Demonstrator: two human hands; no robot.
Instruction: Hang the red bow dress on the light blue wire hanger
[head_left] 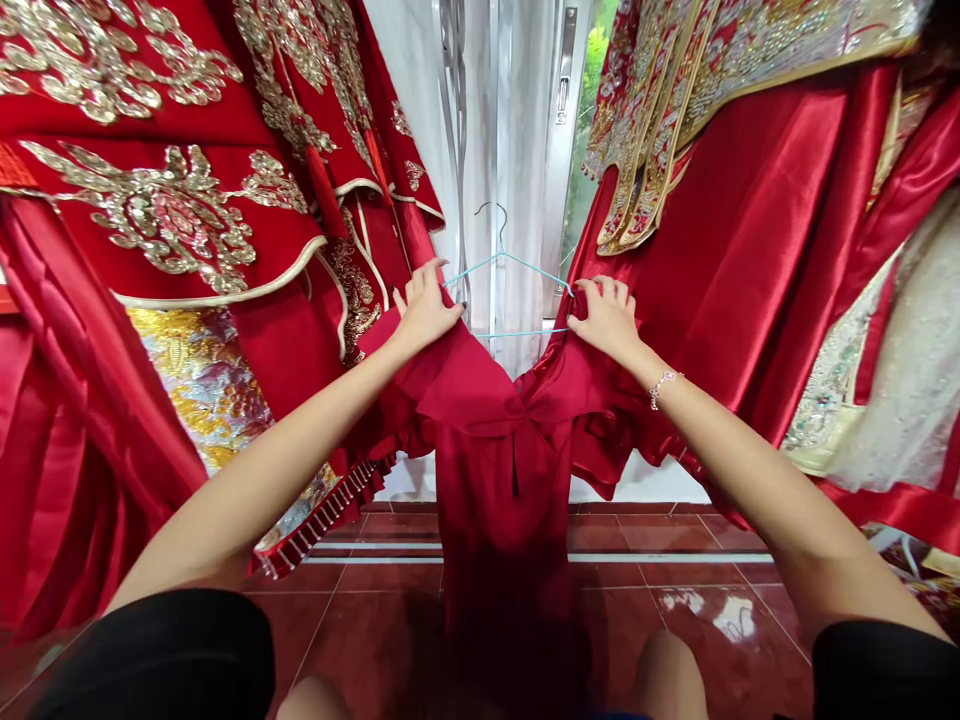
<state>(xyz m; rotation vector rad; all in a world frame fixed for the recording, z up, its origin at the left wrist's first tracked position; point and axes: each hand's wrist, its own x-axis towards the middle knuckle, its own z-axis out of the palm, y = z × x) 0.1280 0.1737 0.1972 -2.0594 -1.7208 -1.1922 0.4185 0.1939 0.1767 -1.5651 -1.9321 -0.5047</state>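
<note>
Between two rows of hanging red garments, a red off-shoulder dress point(480, 400) is held up over the tiled floor point(360, 620), its front turned toward the wearer of the camera. One shoulder is gripped by the left hand point(427, 310), with the thumb laid on the near side; the opposite shoulder is gripped likewise by the right hand point(607, 320), on whose wrist a bracelet point(661, 388) is worn. By this spread the wide collar is apparently kept stretched and level, so that the skirt is left to fall straight. Within the neckline, a pale blue wire hanger point(501, 254) is seen, its ends reaching the two hands; whether the wire is pinched along with the cloth cannot be told. Its hook is pointed upward before the white curtain point(517, 150), with nothing seen caught in it, so the weight is presumably borne by the hands. At left, embroidered jackets point(176, 215) are hung close by; at right, a beaded jacket point(750, 60) is hung above red satin.
</note>
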